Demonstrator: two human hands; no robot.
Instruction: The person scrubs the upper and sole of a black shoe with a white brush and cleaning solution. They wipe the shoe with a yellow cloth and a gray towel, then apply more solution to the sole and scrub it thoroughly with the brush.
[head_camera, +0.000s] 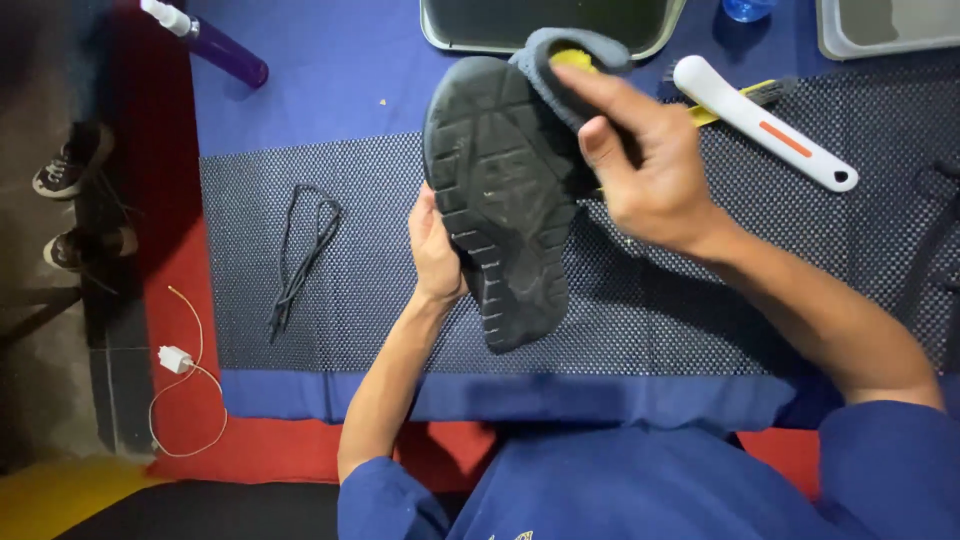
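Left hand (436, 250) grips the black shoe (503, 200); right hand (640, 165) pinches its collar; trays (655, 40) behind look empty.

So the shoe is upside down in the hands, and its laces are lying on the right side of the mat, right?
Almost. The head view shows the black shoe sole-up, but the laces lie on the left part of the dotted mat, not the right.

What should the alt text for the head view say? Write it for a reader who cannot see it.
A person's left hand holds a dark shoe sole-up over a dotted mat, while the right hand presses a grey and yellow cloth at its toe end. Black laces lie left; a white-handled brush lies right.
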